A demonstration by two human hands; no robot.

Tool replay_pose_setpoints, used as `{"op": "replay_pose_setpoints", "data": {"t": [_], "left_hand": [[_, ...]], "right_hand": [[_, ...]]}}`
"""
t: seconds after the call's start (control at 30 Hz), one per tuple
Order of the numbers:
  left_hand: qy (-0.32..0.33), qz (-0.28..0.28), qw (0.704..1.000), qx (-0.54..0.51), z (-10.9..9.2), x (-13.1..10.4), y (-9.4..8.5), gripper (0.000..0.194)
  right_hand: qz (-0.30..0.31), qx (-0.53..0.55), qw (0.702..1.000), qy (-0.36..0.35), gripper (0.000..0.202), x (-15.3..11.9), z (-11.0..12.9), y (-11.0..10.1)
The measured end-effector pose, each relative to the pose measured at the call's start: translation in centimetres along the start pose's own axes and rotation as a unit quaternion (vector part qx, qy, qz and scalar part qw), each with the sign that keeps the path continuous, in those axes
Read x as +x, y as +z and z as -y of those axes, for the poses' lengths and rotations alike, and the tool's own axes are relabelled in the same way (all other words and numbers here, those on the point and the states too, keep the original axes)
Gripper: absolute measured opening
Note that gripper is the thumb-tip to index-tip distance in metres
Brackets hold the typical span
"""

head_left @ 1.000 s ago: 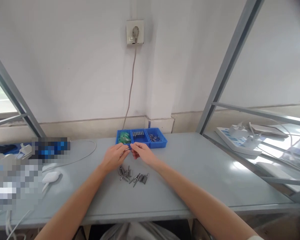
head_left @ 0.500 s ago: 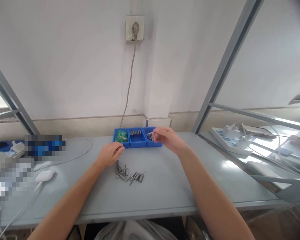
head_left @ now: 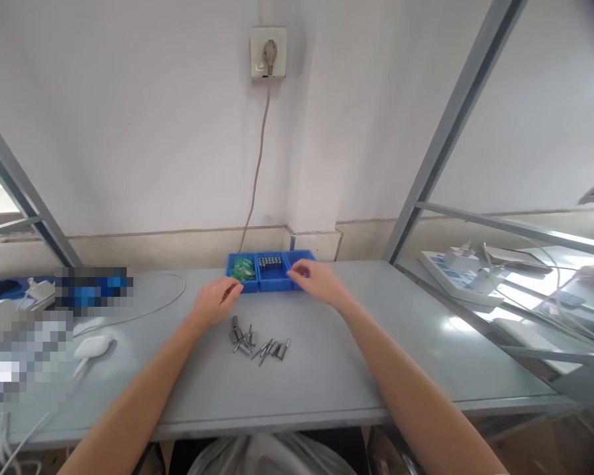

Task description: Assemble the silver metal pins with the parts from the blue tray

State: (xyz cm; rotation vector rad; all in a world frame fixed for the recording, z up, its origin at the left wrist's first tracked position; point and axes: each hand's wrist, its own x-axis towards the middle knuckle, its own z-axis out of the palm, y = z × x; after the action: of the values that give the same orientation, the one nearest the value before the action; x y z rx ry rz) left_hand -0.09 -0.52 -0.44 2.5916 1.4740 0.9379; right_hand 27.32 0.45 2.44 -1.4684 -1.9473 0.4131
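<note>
My right grip [head_left: 313,280] rests curled over the right end of the blue tray [head_left: 270,282], its hold hidden, while my left grip [head_left: 218,298], loosely curled and seemingly empty, sits nearer the metal pins [head_left: 258,346] scattered on the bench [head_left: 327,369].

No legible text, labels, numbers or signs anywhere; pixelated patches at left unreadable.

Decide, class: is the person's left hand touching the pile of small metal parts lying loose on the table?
Apart. The head view shows the left hand resting behind the metal parts, with a strip of bare table between them.
</note>
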Motion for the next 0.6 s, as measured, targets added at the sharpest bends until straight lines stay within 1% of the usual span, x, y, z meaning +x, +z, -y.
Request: {"op": "replay_pose_setpoints", "data": {"t": [0.07,0.1,0.13,0.2,0.3,0.4,0.47,0.6], "left_hand": [[-0.009,0.008,1.0,0.007,0.0,0.0,0.1,0.037],[-0.013,0.01,1.0,0.011,0.1,0.0,0.1,0.036],[-0.015,0.011,1.0,0.014,0.1,0.0,0.2,0.036],[-0.019,0.009,1.0,0.017,0.1,0.0,0.2,0.035],[-0.025,0.007,1.0,0.018,0.1,0.0,0.3,0.035],[-0.024,0.011,0.999,0.019,0.2,0.0,0.3,0.035],[-0.019,0.014,1.0,0.017,0.3,0.1,0.4,0.035],[-0.016,0.017,1.0,0.013,0.2,0.1,0.4,0.036]], "right_hand": [[0.103,0.007,0.992,-0.077,0.025,-0.9,1.4,1.6],[0.159,0.008,0.981,-0.111,0.025,-1.4,2.1,2.4],[0.201,0.007,0.97,-0.134,0.027,-1.8,2.7,3.2],[0.251,0.001,0.956,-0.155,0.034,-2.5,3.6,4.5],[0.267,-0.016,0.951,-0.157,0.035,-2.9,4.0,5.5],[0.272,-0.024,0.948,-0.167,0.023,-2.8,4.0,5.7],[0.271,-0.022,0.947,-0.17,0.019,-2.7,3.9,5.7],[0.264,-0.018,0.95,-0.166,0.031,-2.7,3.7,5.7]]}}
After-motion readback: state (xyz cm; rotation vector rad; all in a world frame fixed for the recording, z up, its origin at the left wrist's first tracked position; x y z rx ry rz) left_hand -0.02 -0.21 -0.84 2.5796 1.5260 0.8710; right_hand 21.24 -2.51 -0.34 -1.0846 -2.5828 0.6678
